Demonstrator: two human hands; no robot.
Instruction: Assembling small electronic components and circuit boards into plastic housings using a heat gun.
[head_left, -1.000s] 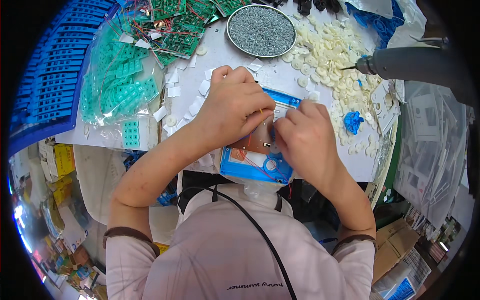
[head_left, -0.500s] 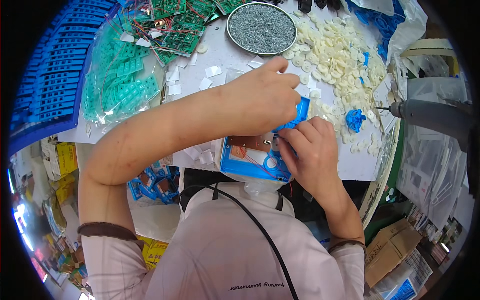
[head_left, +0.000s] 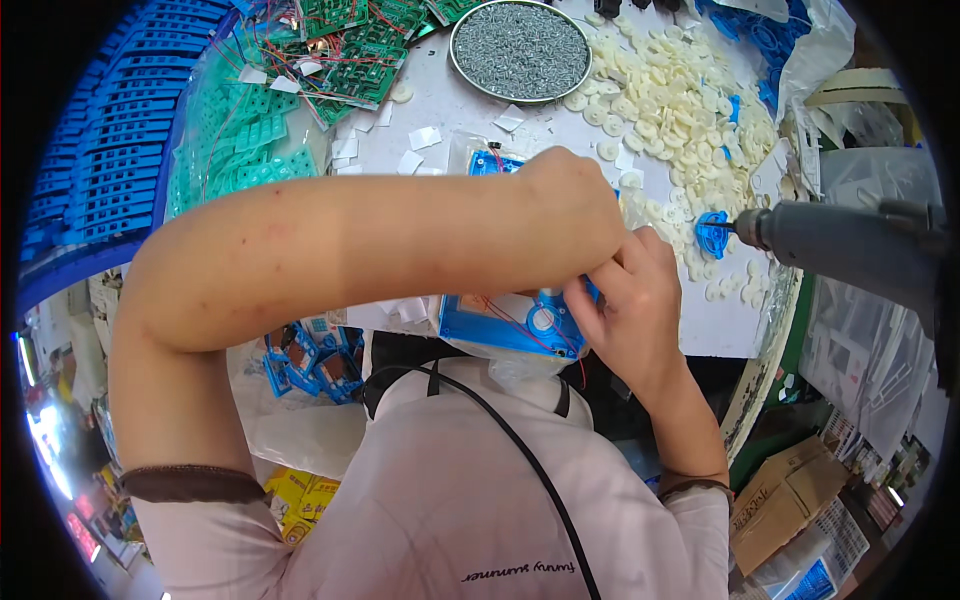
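Observation:
A blue plastic casing [head_left: 470, 325] with thin red wires and a round ring [head_left: 542, 318] inside lies close to my body. At its right edge my right hand [head_left: 640, 300] is closed, thumb and fingers gripping the casing. My left arm reaches across from the left and covers much of the casing. Over the casing's far part is my left hand [head_left: 575, 210], curled, its fingertips next to my right fingers; what it holds, if anything, is hidden. Past the left wrist another blue part [head_left: 490, 162] of the casing shows.
A grey power screwdriver [head_left: 840, 240] juts in from the right, its bit by a small blue part [head_left: 712, 235]. Beyond are a dish of screws [head_left: 520, 55], cream discs [head_left: 670, 110], green circuit boards [head_left: 350, 75], teal pads [head_left: 240, 150] and a blue basket [head_left: 120, 130].
My left hand has come nearer and turned, its forearm covering more of the casing. The right hand has barely moved. The screwdriver has shifted left toward the small blue part.

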